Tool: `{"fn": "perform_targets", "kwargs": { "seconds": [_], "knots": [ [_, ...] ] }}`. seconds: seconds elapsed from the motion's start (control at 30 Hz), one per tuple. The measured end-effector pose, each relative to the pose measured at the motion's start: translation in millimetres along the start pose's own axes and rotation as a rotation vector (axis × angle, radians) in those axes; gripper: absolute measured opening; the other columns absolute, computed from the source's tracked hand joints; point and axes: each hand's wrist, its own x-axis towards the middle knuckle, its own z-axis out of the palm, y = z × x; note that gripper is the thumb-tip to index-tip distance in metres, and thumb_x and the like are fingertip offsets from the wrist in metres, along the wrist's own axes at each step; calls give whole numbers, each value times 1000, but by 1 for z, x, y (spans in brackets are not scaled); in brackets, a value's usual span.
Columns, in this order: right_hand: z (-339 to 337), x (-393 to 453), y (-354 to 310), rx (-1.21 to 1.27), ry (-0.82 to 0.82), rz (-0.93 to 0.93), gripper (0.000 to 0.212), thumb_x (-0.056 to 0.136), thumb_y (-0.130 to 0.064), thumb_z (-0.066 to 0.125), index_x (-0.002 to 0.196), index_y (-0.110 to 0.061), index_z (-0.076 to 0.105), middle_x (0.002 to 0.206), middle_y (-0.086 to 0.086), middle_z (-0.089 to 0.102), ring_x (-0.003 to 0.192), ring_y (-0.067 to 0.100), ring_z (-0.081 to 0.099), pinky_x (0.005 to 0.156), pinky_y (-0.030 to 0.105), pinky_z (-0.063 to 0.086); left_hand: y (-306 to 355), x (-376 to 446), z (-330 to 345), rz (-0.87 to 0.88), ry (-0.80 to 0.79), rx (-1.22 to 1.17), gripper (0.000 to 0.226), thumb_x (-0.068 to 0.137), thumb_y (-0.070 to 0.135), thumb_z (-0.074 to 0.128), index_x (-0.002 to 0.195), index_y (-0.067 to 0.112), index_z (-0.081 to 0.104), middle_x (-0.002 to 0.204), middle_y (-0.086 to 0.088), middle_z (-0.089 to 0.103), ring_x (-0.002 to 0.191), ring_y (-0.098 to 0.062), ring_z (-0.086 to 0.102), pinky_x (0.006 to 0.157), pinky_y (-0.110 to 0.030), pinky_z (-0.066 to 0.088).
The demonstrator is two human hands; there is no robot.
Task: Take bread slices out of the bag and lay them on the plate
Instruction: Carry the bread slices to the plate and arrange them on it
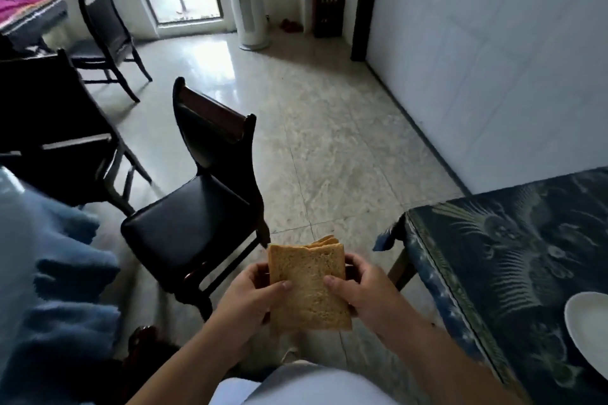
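Holding a stack of bread slices in mid-air, the left hand and right hand are pinching its sides, with the slices seemingly already unbagged and the plate on the table waiting bare.

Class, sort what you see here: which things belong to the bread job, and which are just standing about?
Job: bread slices, held by left hand and right hand; plate on the table.

Standing about: nearest chair, blue cloth, white column. No bag in view.
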Motion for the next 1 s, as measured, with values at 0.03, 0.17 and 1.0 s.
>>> {"fn": "perform_targets", "kwargs": {
  "seconds": [0.03,0.17,1.0],
  "knots": [
    [-3,5,-3,4,49,-12,53,79,-37,78,125,-27,54,117,5,67,104,21,68,86,44,60,11,15,2,-10,-60,32,49,70,19,82,114,12,63,105,-10,75,96,-29,72,76,-44,61],
    [-22,11,-1,91,305,-47,37,79,-42,78,111,-36,60,111,-1,71,96,14,71,77,34,62,42,74,29,-26,-281,202,32,83,0,72,112,6,62,99,-11,74,83,-19,75,64,-36,62],
    [-116,-187,84,527,1252,-48,29,84,-23,77,108,-27,61,106,1,73,89,11,72,71,28,59,-25,37,299,-231,-1021,672,29,87,5,69,114,12,61,104,-11,74,87,-27,75,69,-44,62]
  ]
}}
